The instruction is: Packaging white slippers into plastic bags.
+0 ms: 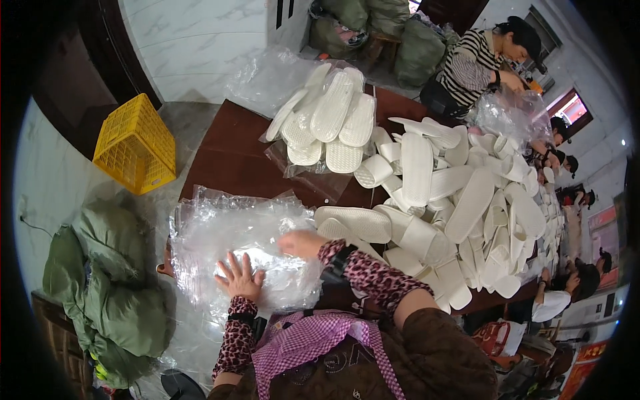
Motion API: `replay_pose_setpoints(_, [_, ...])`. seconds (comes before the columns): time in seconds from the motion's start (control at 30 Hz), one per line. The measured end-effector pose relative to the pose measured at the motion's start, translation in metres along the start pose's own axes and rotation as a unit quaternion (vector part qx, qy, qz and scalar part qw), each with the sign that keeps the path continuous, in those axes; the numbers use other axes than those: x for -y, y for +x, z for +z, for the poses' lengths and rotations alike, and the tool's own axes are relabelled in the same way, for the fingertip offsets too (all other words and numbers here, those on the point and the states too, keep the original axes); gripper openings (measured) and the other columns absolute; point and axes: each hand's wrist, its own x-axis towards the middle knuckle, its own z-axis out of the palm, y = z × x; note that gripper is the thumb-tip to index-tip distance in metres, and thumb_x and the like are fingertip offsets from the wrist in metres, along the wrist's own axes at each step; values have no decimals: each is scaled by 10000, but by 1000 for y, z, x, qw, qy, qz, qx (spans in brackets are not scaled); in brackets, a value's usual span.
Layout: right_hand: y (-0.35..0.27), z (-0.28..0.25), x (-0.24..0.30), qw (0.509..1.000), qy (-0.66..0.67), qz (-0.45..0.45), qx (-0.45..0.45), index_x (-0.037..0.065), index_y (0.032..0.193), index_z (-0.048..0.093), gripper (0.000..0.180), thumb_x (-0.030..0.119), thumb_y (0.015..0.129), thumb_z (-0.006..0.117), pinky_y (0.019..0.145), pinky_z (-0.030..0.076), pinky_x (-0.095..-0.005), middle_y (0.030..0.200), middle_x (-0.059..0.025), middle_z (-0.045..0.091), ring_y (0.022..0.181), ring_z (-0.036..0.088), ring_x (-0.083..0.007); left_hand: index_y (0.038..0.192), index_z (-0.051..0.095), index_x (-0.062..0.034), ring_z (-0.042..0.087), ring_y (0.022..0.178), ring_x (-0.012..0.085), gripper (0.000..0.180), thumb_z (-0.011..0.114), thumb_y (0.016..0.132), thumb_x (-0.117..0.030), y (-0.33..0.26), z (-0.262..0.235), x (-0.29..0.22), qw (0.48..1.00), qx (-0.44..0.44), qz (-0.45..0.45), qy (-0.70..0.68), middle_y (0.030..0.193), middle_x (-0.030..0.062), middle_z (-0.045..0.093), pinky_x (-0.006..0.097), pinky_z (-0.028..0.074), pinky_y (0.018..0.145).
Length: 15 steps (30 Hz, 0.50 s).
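A thick stack of clear plastic bags (207,223) lies on the near left part of the brown table. My left hand (243,279) rests flat on these bags, its fingers spread. Over the right side of the same stack is my right hand (301,244), its fingers pointing left; they are smeared, and whether they pinch a bag cannot be made out. Just right of that hand begins a large heap of white slippers (417,170). Farther off, several white slippers (331,107) lie in a separate pile on clear plastic.
A yellow crate (137,143) lies tipped on the floor at the left. Green sacks (123,300) stand beside the table's left side, more sacks (423,53) at the back. A person in a striped top (467,70) handles clear plastic at the far side; others sit along the right.
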Motion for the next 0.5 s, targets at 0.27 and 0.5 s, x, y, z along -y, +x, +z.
replay_pose_setpoints(0.27, [-3,-137,-78,701,567,112,-419,-14,1134,500,334,221,900,529,664,512,-322,977,-121,584,835,602,-206,1381,356,-174,-55,1361,441,638,411,858,-535,0,10,12,999,-38,6,-32,1504,171,54,650,-45,1026])
replay_pose_setpoints(0.5, [43,-159,-153,381,762,88,-515,35,1146,428,411,343,902,547,842,454,-395,1092,-101,492,942,506,-229,1344,397,-151,-53,1358,449,654,392,849,-579,2,9,7,998,-24,7,-50,1484,202,123,651,-57,1025])
